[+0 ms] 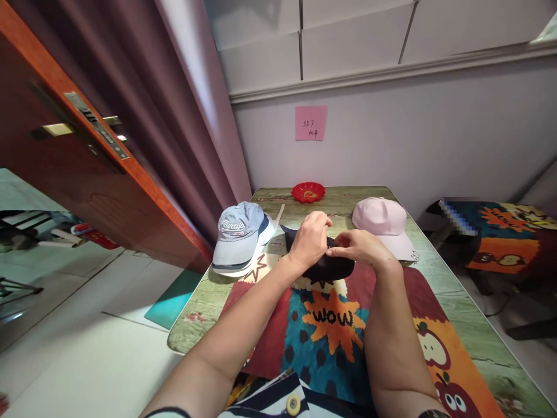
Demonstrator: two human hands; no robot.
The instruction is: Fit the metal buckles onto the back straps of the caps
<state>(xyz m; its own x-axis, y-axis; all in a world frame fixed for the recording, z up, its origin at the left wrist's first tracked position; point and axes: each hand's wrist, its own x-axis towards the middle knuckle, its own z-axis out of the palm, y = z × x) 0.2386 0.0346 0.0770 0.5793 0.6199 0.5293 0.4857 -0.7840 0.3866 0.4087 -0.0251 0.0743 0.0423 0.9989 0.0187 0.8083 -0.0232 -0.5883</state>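
Note:
A black cap lies near the middle of the table, with both my hands over it. My left hand is closed on its upper part, with the fingertips bent down and partly hidden. From the right, my right hand pinches the cap's edge between thumb and fingers, close to the left fingertips. To the left sits a light blue cap with white lettering, stacked on other caps whose brims show below it. A pale pink cap rests just beyond my right hand, its brim toward me.
A red scalloped dish stands at the table's far edge. Under my arms is a colourful mat printed "WOW". A pink paper note is on the wall. An open wooden door is at the left, and another patterned surface at the right.

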